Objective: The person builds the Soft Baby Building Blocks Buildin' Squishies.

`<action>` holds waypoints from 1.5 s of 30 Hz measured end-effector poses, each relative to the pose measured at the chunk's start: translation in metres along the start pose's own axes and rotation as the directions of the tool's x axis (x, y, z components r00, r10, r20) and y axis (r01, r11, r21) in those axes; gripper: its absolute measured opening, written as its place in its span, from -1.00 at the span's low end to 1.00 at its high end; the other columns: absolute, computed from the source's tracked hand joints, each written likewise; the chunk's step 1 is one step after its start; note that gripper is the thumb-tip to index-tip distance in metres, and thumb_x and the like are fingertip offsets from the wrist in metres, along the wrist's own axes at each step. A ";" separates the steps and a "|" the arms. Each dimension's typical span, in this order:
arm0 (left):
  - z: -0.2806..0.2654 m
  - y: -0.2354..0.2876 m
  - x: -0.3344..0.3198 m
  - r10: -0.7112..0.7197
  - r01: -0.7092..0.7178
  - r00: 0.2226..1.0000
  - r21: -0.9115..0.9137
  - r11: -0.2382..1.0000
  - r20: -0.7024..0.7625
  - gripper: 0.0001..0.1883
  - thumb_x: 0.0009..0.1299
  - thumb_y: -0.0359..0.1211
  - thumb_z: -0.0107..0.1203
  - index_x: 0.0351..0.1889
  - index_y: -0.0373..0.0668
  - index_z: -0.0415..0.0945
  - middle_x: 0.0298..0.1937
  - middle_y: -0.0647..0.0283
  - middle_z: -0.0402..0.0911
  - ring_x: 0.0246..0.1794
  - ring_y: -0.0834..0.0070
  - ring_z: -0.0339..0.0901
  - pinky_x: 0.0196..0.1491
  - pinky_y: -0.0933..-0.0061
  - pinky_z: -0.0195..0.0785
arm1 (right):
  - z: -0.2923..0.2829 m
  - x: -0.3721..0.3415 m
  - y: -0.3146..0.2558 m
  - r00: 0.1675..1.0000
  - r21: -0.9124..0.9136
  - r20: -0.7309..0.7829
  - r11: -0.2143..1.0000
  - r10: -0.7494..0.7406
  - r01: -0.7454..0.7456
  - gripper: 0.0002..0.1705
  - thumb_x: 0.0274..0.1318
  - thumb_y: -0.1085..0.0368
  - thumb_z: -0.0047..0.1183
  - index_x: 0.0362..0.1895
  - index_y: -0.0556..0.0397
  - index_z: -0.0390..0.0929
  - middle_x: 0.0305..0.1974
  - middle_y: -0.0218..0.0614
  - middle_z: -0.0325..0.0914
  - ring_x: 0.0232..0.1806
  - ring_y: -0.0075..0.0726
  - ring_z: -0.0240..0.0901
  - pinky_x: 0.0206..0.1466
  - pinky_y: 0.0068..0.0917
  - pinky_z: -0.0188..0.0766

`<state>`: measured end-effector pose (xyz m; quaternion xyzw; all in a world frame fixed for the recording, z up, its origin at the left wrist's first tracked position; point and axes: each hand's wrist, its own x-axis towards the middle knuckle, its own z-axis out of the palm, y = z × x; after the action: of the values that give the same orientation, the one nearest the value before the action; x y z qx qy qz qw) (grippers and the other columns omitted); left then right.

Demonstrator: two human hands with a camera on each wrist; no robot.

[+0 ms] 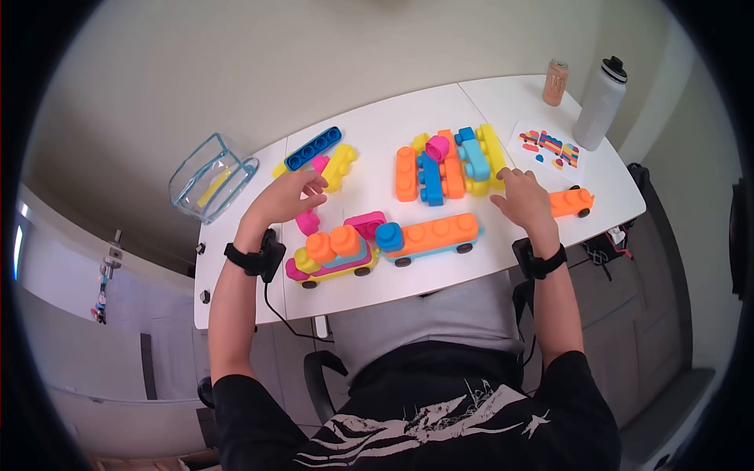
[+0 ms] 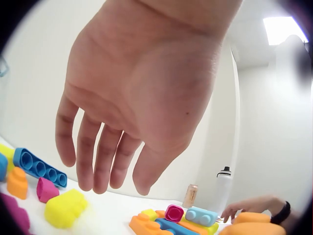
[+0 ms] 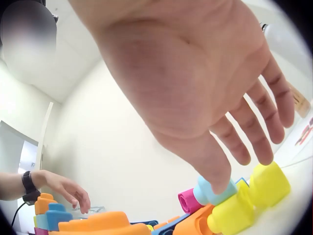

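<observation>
My left hand hovers over the left of the table with fingers loosely bent and nothing in them. Near it are a yellow block, a long dark blue block and a pink block. My right hand, also holding nothing, hangs relaxed between a tall yellow block and an orange wheeled piece. In front of me stands a toy car stacked with orange blocks. Behind it comes a light blue wheeled base bearing a long orange block and a blue block.
Several blocks lie grouped at the table's middle, among them an orange block. A picture sheet lies at the right, near a drink can and a white bottle. A clear bag sits at the left edge.
</observation>
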<state>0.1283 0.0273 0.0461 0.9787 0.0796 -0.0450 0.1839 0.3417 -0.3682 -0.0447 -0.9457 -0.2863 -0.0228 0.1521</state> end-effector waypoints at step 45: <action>-0.014 0.092 0.004 0.194 -0.163 0.979 -0.355 0.921 0.055 -0.52 0.53 -0.34 0.18 0.42 -0.11 0.57 0.06 0.18 0.75 -0.22 0.49 0.74 0.00 0.49 0.58 | -0.051 -0.032 -0.050 0.875 0.488 -0.271 0.726 -0.402 0.485 -0.32 0.16 0.36 0.44 0.37 -0.06 0.52 0.30 -0.22 0.56 0.33 0.03 0.54 0.36 -0.14 0.55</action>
<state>0.1487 -0.0515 0.0908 0.9308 -0.0116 -0.0568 0.3610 0.2899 -0.3612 0.0135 -0.7625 -0.4869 -0.0460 0.4235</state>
